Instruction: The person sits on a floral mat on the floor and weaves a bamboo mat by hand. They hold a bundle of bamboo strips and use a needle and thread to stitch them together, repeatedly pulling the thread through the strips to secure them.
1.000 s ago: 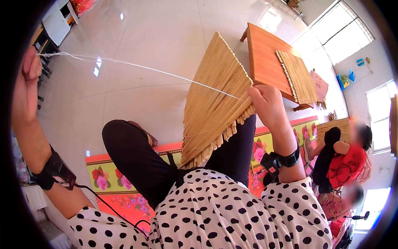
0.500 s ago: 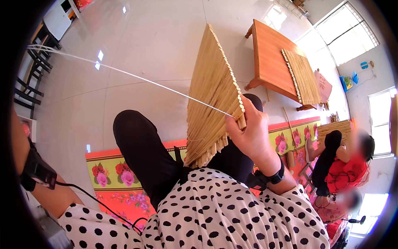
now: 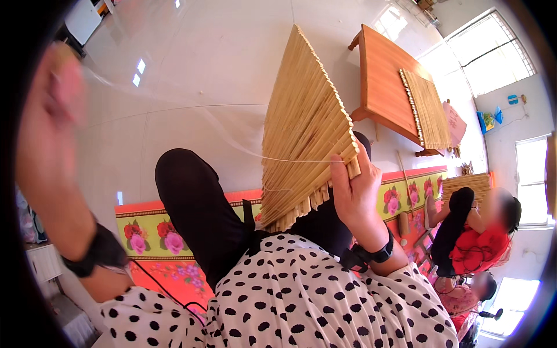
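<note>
A mat of tan reed stalks (image 3: 299, 122), bound side by side, stands slanted across my lap. At its near right corner my right hand (image 3: 361, 188) is closed on the edge, thumb on the front face. From about the thumb a thin white string (image 3: 272, 158) runs slack to the left, blurring as it nears my raised left hand (image 3: 55, 110). The left hand is smeared by motion at the far left, so its fingers and whatever they hold cannot be made out. The mat's right edge shows a row of pale bound stalk ends.
Beyond my knees, a wooden table (image 3: 386, 81) carries another reed mat (image 3: 428, 107). A flowered cloth (image 3: 154, 235) lies beneath my legs. At the right sit two people, one in a red top (image 3: 478, 240) beside a further mat (image 3: 467, 188). A cable (image 3: 159, 285) hangs near my left arm.
My left hand has swung into view at the far left, and the string has gone from taut to slack. My right hand and the mat's near corner have shifted slightly right.
</note>
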The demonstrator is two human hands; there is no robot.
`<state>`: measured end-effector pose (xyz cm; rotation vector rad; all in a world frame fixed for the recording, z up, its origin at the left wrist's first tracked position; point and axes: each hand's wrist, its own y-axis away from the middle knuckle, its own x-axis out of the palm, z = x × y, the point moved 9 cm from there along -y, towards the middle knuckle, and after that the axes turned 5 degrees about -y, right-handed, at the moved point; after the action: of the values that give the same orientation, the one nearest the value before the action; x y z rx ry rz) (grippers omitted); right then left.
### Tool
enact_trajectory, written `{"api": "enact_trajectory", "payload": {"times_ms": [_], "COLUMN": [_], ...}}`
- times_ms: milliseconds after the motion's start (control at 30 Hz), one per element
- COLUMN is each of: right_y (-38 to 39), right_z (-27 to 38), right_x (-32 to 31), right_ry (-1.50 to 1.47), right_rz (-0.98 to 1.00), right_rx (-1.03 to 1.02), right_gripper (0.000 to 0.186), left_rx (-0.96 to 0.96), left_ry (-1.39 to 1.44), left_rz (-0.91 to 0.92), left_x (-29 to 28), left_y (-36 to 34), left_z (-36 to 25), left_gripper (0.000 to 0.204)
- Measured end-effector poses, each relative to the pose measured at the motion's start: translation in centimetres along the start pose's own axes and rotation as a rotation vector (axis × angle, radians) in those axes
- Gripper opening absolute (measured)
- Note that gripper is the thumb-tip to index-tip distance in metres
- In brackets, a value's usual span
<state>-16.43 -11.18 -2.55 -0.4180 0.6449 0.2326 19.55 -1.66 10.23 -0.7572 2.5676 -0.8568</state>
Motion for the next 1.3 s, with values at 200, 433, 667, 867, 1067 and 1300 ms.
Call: {"api": "enact_trajectory", "payload": {"times_ms": [200,433,667,867,1067,1300], "right_y": [-0.3,-0.8,-0.5,0.3,0.2,-3.9], "right_z": [0.1,1.3,-0.1,-1.5,-2.2,-1.6], "right_x": [1.2,1.4,1.7,1.0,0.7,2.5], "right_ry": [-0.156,-0.176,-0.342,-0.436,-0.415,-0.383], "right_rz": [0.160,0.266,0.249,0.145,0.025,-0.217], "right_rx": [0.085,0.106,0.206,0.309,0.323,0.084], "right_gripper": [0.046,0.057,0.061,0.043,0.032,0.029], "left_rx": [0.002,-0.060,0.015,0.040,0.024,-0.059], "left_ry": [-0.054,-0.292,-0.385,-0.406,-0.353,-0.252], "left_rz": [0.491,0.567,0.574,0.646,0.617,0.407], "left_x": [15.4,19.8,19.4,19.4,18.7,15.5], "left_y": [9.4,12.4,12.1,12.4,11.4,9.2], "left_z": [-1.7,0.9,0.9,0.7,1.5,1.3], "left_gripper": [0.019,0.038,0.034,0.027,0.020,0.026]}}
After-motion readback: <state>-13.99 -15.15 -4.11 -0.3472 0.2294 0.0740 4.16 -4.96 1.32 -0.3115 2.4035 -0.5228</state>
